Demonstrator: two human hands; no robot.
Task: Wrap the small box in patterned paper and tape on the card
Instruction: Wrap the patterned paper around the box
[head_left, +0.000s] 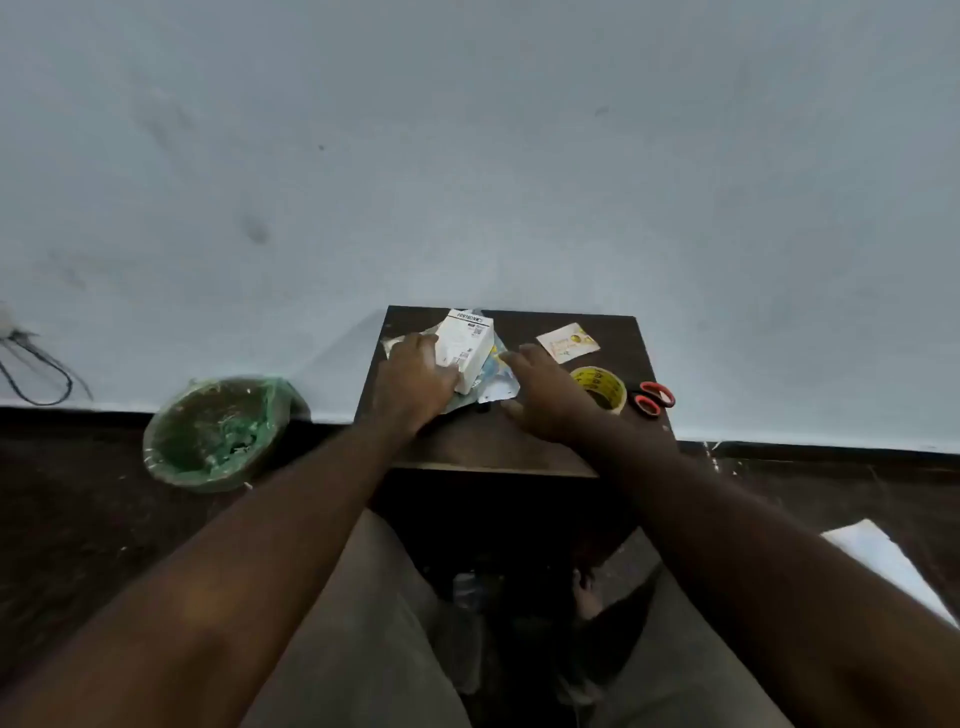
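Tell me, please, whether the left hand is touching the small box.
Touching: in the head view the left hand grips the small box, fingers against its side.

The table (488, 449) backs against the wall (467, 156) at 12 o'clock, closing that side. The box (465, 345) on its paper (493, 387) fills 11 o'clock, the left hand (413, 384) gripping it from 8 o'clock. The card (567, 341) lies at 1 o'clock. The tape roll (597, 387) and scissors (653, 398) crowd the 3 o'clock edge, just beside the right hand (545, 402). Bare tabletop shows at 6 o'clock. A lined bin (218, 431) stands on the floor off 9 o'clock.
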